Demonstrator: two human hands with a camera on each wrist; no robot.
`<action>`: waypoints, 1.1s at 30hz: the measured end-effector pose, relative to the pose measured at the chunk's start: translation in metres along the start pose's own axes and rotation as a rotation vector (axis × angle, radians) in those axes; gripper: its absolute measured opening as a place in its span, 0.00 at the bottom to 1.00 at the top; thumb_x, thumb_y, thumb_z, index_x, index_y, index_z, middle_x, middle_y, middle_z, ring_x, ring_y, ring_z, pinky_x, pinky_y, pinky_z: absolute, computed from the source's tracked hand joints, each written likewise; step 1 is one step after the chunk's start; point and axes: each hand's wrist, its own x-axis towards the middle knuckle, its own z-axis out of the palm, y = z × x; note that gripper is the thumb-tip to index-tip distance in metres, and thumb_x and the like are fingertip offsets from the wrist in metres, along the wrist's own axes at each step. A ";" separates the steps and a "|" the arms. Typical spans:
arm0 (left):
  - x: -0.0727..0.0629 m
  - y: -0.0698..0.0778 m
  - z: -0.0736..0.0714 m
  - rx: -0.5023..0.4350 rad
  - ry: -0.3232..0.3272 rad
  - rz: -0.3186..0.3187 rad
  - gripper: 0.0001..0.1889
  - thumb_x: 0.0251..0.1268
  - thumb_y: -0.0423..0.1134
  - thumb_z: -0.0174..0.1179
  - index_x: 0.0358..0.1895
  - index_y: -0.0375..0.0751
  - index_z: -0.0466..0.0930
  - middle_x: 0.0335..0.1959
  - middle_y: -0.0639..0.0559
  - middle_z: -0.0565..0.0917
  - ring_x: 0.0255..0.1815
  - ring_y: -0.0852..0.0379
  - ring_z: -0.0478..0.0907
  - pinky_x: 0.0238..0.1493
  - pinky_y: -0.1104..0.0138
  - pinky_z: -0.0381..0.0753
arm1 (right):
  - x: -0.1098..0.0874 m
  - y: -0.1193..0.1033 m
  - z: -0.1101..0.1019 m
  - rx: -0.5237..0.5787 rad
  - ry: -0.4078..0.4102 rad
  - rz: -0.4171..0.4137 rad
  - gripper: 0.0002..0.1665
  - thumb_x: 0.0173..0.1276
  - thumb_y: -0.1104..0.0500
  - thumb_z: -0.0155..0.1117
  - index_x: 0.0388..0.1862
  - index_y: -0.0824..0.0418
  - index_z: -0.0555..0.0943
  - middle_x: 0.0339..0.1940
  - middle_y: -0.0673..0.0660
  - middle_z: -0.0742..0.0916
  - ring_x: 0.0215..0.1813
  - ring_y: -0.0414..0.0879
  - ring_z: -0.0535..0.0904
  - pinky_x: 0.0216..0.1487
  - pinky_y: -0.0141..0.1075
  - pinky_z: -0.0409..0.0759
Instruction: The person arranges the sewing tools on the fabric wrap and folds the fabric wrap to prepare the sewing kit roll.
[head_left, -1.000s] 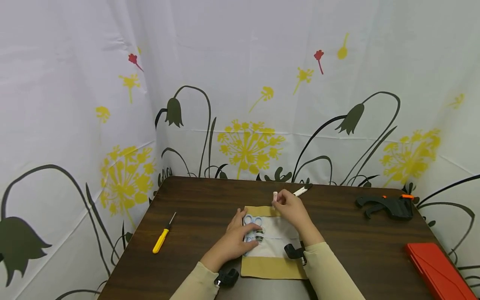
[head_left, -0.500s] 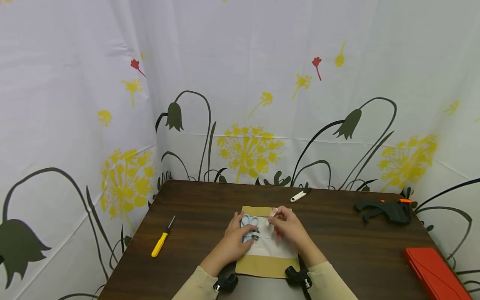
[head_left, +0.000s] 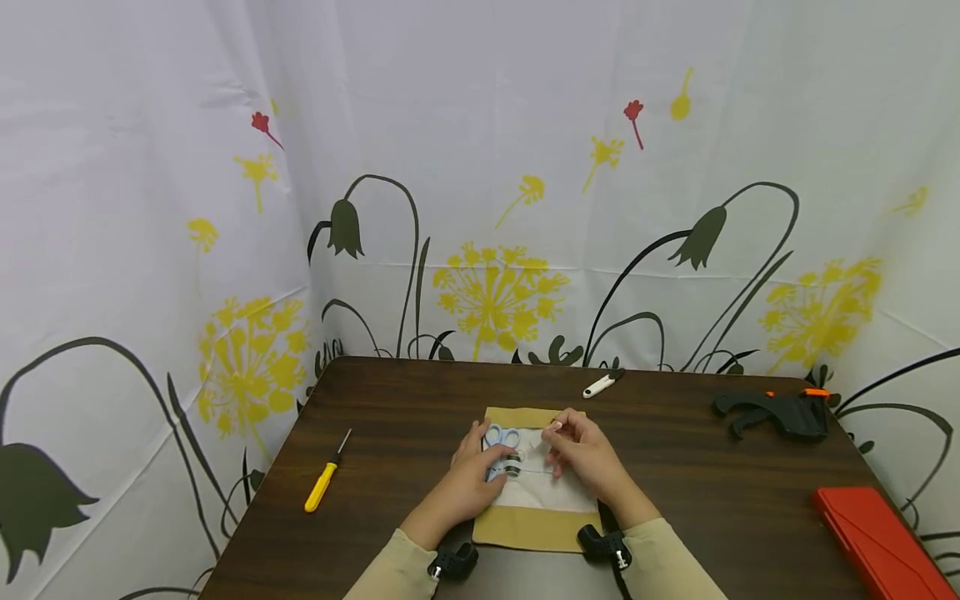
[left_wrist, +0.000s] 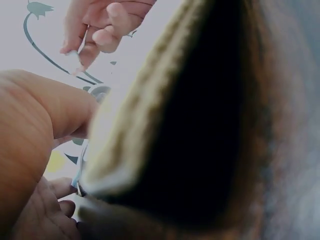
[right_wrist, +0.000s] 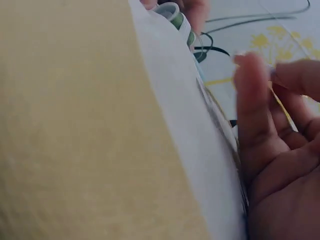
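An opened tan-and-white fabric sewing pouch [head_left: 536, 529] lies in front of me, with light blue scissors [head_left: 502, 436] and small thread spools [head_left: 513, 464] at its left side. My left hand [head_left: 474, 479] holds the pouch's left edge, its thumb reaching over by the spools. Dark green thread shows on a spool [right_wrist: 172, 14] in the right wrist view. Over the pouch's upper right, my right hand [head_left: 588, 454] pinches a small pinkish-white piece [head_left: 553, 426] between thumb and fingertips. Its exact kind is too small to tell, and the fingers cover much of it.
A yellow-handled screwdriver [head_left: 322, 483] lies on the left of the dark wooden table [head_left: 405, 408]. Behind the pouch is a white-and-black cutter [head_left: 602, 384]. To the right are a black bar clamp [head_left: 780, 414] with orange parts and a red case [head_left: 877, 533].
My right hand has come down and nearer from the pouch's far edge, bringing the small piece over the white fabric and tilting it. The left hand has stayed on the pouch.
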 end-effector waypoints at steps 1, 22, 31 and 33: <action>0.001 0.000 0.000 0.002 0.001 0.000 0.17 0.75 0.37 0.66 0.64 0.50 0.87 0.90 0.33 0.54 0.91 0.26 0.44 0.80 0.23 0.51 | 0.000 0.000 -0.002 -0.013 -0.015 -0.001 0.14 0.80 0.58 0.70 0.49 0.66 0.75 0.39 0.56 0.86 0.30 0.45 0.85 0.27 0.37 0.87; 0.001 -0.004 0.000 0.000 -0.007 -0.008 0.18 0.75 0.43 0.67 0.65 0.52 0.86 0.90 0.35 0.53 0.91 0.28 0.46 0.82 0.25 0.51 | 0.001 -0.001 0.001 -0.162 -0.050 0.042 0.09 0.79 0.64 0.68 0.51 0.64 0.77 0.31 0.55 0.82 0.26 0.44 0.80 0.26 0.34 0.85; 0.001 -0.004 0.001 0.000 -0.021 -0.015 0.18 0.75 0.43 0.68 0.65 0.52 0.86 0.90 0.35 0.52 0.91 0.28 0.45 0.82 0.25 0.51 | -0.001 0.001 0.003 -0.217 -0.085 0.017 0.10 0.79 0.63 0.69 0.49 0.67 0.78 0.31 0.57 0.83 0.24 0.43 0.80 0.26 0.33 0.84; 0.001 -0.004 0.001 0.002 -0.019 -0.009 0.18 0.75 0.43 0.68 0.65 0.52 0.86 0.90 0.35 0.52 0.91 0.28 0.45 0.82 0.25 0.51 | -0.001 0.001 0.003 -0.234 -0.087 0.012 0.09 0.78 0.63 0.70 0.49 0.66 0.79 0.31 0.58 0.84 0.22 0.43 0.80 0.26 0.33 0.84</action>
